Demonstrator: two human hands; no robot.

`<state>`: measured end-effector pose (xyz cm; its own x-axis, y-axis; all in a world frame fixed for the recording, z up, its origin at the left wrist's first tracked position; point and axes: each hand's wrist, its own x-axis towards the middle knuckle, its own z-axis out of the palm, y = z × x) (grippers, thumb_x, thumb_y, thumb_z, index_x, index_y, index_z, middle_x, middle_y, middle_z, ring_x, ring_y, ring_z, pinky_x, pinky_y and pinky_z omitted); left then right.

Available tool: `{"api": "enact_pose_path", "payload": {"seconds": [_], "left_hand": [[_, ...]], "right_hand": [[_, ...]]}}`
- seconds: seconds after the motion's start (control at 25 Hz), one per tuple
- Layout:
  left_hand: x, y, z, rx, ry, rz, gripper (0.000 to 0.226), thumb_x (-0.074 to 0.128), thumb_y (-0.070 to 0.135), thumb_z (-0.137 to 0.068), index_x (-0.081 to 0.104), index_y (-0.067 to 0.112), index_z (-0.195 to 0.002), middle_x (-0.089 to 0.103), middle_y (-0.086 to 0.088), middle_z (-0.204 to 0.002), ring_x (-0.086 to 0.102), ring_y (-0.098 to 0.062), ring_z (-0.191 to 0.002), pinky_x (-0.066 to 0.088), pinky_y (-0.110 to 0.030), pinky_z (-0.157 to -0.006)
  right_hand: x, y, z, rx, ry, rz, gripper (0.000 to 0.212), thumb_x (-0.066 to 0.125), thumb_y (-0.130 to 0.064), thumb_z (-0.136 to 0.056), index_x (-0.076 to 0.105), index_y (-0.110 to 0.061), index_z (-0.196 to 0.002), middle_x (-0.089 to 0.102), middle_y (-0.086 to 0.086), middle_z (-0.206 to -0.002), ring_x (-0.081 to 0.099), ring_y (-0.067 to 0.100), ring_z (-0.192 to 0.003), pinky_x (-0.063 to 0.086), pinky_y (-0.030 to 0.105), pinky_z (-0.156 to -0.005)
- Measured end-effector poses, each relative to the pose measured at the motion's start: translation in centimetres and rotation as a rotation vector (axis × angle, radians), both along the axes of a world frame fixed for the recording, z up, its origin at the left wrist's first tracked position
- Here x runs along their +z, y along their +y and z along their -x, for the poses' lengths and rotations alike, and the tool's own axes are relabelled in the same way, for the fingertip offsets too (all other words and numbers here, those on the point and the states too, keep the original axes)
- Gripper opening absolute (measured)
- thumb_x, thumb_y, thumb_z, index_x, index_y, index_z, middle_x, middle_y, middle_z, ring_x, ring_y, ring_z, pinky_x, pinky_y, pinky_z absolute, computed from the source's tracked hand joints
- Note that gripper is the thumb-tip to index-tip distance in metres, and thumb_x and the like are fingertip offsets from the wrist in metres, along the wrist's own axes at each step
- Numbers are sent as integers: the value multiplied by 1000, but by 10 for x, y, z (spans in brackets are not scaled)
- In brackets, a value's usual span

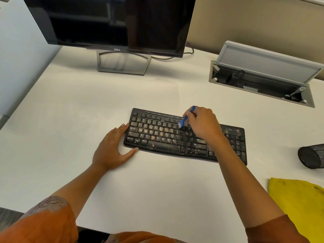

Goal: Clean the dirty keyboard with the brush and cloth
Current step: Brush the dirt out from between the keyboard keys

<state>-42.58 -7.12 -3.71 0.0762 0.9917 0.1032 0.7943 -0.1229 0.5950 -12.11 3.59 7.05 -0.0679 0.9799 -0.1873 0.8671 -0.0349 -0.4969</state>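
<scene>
The left hand [112, 148] lies flat on the white desk [73, 109] toward its near left side, fingers straight and thumb spread wide, bracing the left end of the keyboard [157, 135] and holding nothing. The keyboard sits near the middle of the desk, slightly skewed, a black plastic board with a gently curved front edge. Brownish crumbs and pale dusty smears still speckle the letter keys, the space bar and the keys toward the right, so by the look of it the cleaning is at an early stage.

The right hand [201, 125] hovers over the upper middle rows, fingers curled round the slim blue handle of the brush [185, 118], whose pale bristle head points down and touches the keys near the number row. Brushing looks to be the step in hand; most of the board is left to sweep, and the wiping has not begun.

The cloth [298, 202], bright yellow, soft and rumpled, lies untouched at the desk's near right edge. Just beyond it a black mesh cup [312, 156] lies tipped on its side at the right edge
</scene>
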Motion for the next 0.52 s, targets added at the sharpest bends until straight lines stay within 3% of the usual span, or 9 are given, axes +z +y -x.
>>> {"api": "enact_pose_path", "payload": {"seconds": [0.12, 0.32, 0.52], "left_hand": [[1, 0, -1, -1, -4, -14, 89, 62, 66, -80, 45, 15, -152, 55, -5, -149, 47, -21, -139, 36, -37, -118], [0, 1, 0, -6, -2, -18, 89, 62, 65, -81, 44, 15, -152, 55, -3, -149, 46, -20, -140, 36, -38, -118], [-2, 1, 0, -3, -9, 4, 90, 62, 67, -81, 42, 18, -153, 53, -3, -151, 46, -21, -142, 36, -40, -119]], "right_hand": [[0, 0, 5, -36, 88, -60, 25, 47, -33, -104, 71, -26, -102, 70, 0, -80, 63, 22, -64, 50, 34, -62], [-7, 3, 8, -37, 90, 53, 28, 46, -26, -103, 73, -21, -95, 72, 1, -82, 70, 23, -72, 58, 44, -71], [-8, -2, 19, -87, 109, -7, 30, 45, -25, -104, 73, -17, -103, 70, 1, -79, 61, 23, -58, 48, 35, -55]]}}
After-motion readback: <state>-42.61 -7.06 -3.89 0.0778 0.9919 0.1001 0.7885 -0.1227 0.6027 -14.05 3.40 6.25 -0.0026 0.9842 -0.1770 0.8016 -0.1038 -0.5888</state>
